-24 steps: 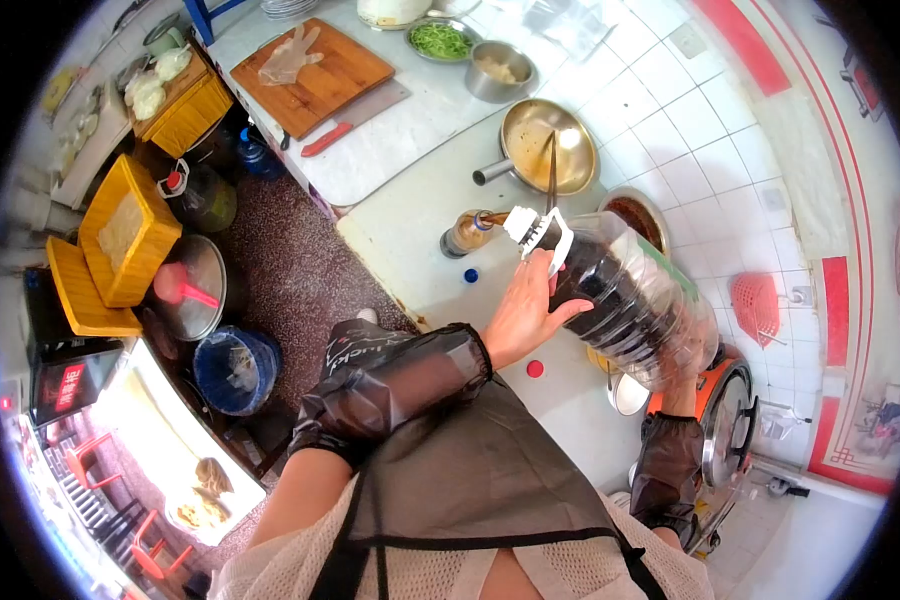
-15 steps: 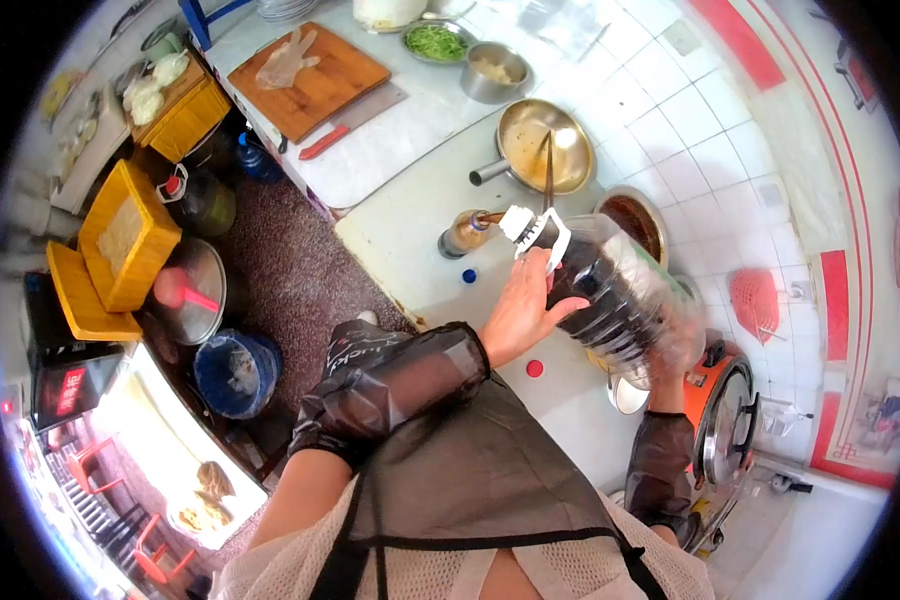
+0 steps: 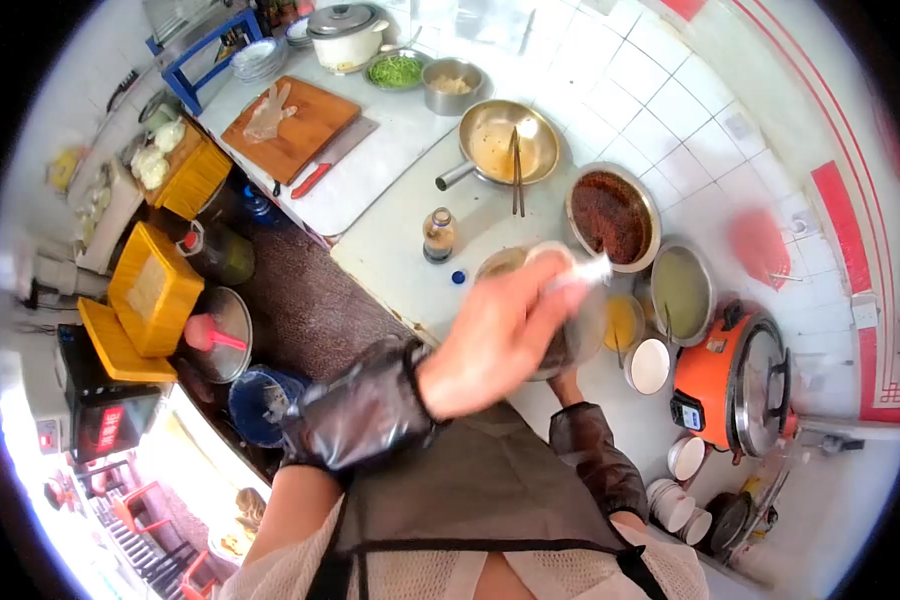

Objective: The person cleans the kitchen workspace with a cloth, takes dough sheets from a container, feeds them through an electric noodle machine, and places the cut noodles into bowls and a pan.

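A large clear plastic jug point(image 3: 580, 332) of dark liquid stands roughly upright in front of me, seen from above and blurred. My left hand point(image 3: 505, 335) is closed at its top, by the white neck and handle; motion smears the fingers. Low against the jug's near side is my right hand point(image 3: 567, 388), its fingers hidden behind the jug. A small bottle point(image 3: 438, 236) holding brown liquid stands uncapped to the left, apart from both hands. Near it lies a blue cap point(image 3: 458, 277).
A steel pan point(image 3: 495, 150) with chopsticks, a bowl of dark red sauce point(image 3: 610, 215) and a bowl of greenish liquid point(image 3: 682, 290) line the wall. An orange cooker point(image 3: 715, 375) stands right. Left are a cutting board point(image 3: 288, 125) and a knife point(image 3: 312, 180).
The jug was tilted over the small bottle, pouring; now it has come right, nearer me and more upright. Both hands moved with it. The red cap is now out of sight.
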A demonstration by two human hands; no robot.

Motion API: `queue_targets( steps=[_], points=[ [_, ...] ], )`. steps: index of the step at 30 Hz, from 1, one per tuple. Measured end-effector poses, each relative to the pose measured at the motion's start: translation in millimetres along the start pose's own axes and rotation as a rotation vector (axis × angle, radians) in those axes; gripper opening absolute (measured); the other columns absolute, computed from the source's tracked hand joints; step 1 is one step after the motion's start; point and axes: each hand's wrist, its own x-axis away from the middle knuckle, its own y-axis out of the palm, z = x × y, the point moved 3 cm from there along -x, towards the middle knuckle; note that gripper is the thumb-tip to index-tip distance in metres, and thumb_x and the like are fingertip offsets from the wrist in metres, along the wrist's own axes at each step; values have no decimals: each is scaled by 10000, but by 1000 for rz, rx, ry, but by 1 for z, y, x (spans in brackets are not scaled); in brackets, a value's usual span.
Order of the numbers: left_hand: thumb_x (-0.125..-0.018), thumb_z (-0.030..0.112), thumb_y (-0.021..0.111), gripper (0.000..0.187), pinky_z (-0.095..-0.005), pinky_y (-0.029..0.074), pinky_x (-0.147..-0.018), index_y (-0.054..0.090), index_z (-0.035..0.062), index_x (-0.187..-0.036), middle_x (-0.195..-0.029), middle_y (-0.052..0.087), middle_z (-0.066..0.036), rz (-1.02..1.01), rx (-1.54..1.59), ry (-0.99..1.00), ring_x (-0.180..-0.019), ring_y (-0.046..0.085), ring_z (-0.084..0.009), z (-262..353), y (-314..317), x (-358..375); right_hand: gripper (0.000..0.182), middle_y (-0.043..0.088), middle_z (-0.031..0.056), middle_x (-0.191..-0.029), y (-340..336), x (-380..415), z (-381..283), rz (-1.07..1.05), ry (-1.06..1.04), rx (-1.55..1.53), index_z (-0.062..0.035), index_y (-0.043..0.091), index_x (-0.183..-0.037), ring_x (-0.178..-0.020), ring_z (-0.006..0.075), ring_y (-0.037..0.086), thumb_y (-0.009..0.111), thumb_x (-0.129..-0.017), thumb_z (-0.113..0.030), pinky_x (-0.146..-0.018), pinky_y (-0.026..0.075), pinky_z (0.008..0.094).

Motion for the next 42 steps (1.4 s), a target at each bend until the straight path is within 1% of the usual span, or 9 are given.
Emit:
queue_targets(
  steps=[1,6,8,10,12,16,25,39,42],
  points=[
    [-960,154,525,147,-275,392,-565,566,16,-935,-663,463,-56,-47,-104,40,-613,433,-104,11,6,15,629,415,156,-1403,9,14,7,-9,-58,373,-100,437,-1369,-1187,402,387,633,-799,-280,-863,365,554],
    [-910,94,587,100,-278,387,-542,569,-5,-908,-673,506,-87,-103,-212,-175,-563,458,-161,24,10,73,379,487,176,-1164,35,29,15,-215,-174,335,-95,540,-1189,-935,372,491,612,-821,-148,-768,433,458],
    [-853,55,631,105,-404,443,-618,583,-21,-907,-779,582,-159,2,-349,-82,-695,561,-353,26,5,97,311,489,164,-1081,11,28,-3,-204,-118,57,-54,546,-1130,-895,331,536,619,-829,-77,-796,464,384],
    [-777,29,679,137,-395,427,-737,608,2,-892,-822,614,-119,11,-538,-37,-781,582,-320,35,-4,117,401,517,120,-1125,-8,-2,-49,-236,26,-374,-18,523,-1175,-966,228,566,689,-816,-90,-846,486,325],
    [-757,28,686,152,-383,412,-776,610,15,-888,-825,611,-112,34,-630,-20,-807,582,-303,42,-8,141,370,505,126,-1078,-65,-30,-169,-311,-104,-865,-37,545,-1172,-951,245,575,670,-835,-122,-841,475,321],
    [-720,31,679,166,-363,371,-807,613,31,-872,-804,576,-100,80,-750,-46,-809,550,-285,48,-3,197,316,513,112,-1014,-157,3,-352,-589,-1003,-596,11,585,-1098,-914,253,565,680,-826,-118,-816,475,329],
    [-699,-2,669,154,-359,374,-762,611,32,-837,-784,551,-105,345,-786,-114,-770,534,-287,62,10,381,173,497,142,-934,-102,169,-433,-770,-1666,-304,18,549,-825,-822,280,561,633,-699,-66,-690,505,369],
    [-769,62,665,175,-340,383,-754,593,23,-923,-853,542,-97,771,-806,-159,-852,540,-257,87,52,596,165,549,82,-876,-33,358,-540,-1307,-2349,-229,-1,580,-821,-807,200,572,599,-719,-129,-700,481,309],
    [-760,60,669,178,-341,381,-746,593,25,-918,-853,544,-97,877,-826,-227,-845,536,-257,91,57,621,146,546,76,-845,-22,393,-542,-1099,-2492,-98,-9,580,-807,-794,193,570,595,-742,-138,-678,475,293]
  ],
)
